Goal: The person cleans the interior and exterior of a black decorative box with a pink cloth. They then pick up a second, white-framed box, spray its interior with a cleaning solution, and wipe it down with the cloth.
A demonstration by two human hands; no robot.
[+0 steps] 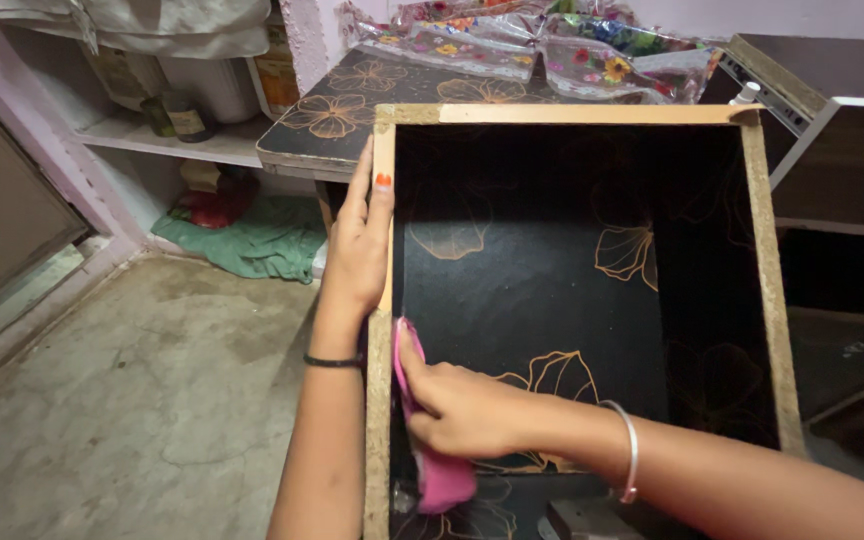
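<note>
Drawer box (760, 250): stood up on end, open side toward the camera; raw chipboard edges all round, dark laminate with orange flower outlines inside.
Left hand (357, 255): laid flat along the outer face of the left side panel, fingers straight and close together, thumb hooked over the raw edge; apparently placed so to steady the box against the push of the rubbing hand.
Left wrist: ringed by a thin dark band (333, 361).
Right hand (462, 405): reached inside the box, fingers curled and clamped on a pink cloth (439, 478); thumb pointed up along the panel.
Pink cloth: pressed against the inner face of the left side panel, low in the box, one end hanging free below the hand; bunched up, likely for a firm pad against the corner.
Right wrist: circled by a silver bangle (631, 450).
Second patterned board (337, 115): lain flat behind the box, same dark floral laminate.
Clear flowered plastic sheet (552, 45): crumpled on top of that board.
Shelf (167, 140): at upper left, loaded with jars and containers.
Green cloth (252, 240): heaped on the floor beneath the shelf, with something red beside it.
Concrete floor (132, 400): grey, stained.
</note>
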